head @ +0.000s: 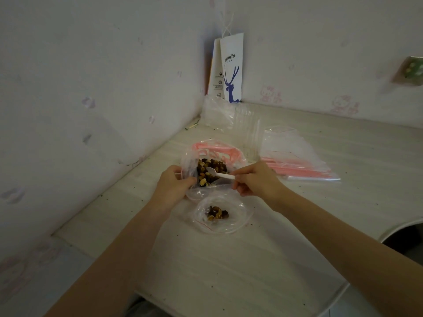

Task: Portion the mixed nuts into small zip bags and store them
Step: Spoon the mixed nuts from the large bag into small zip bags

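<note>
left hand (172, 183) grip pinches the big nut bag (207, 161) open; right hand (256, 179) grasps the white spoon (218, 174). scoop level, tip low into the small zip bag (218, 213).

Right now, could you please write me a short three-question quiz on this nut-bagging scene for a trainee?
1. True or false: the small zip bag nearest the person already holds some nuts.
2. Which hand holds the white plastic spoon? A) left B) right
3. Fill in: the stack of unused zip bags lies to the ____ of the large bag of mixed nuts.

Key
1. True: a small pile sits inside it.
2. B: the right hand grips the handle, with the bowl over the nuts; the left hand holds the large bag's edge.
3. right
</note>
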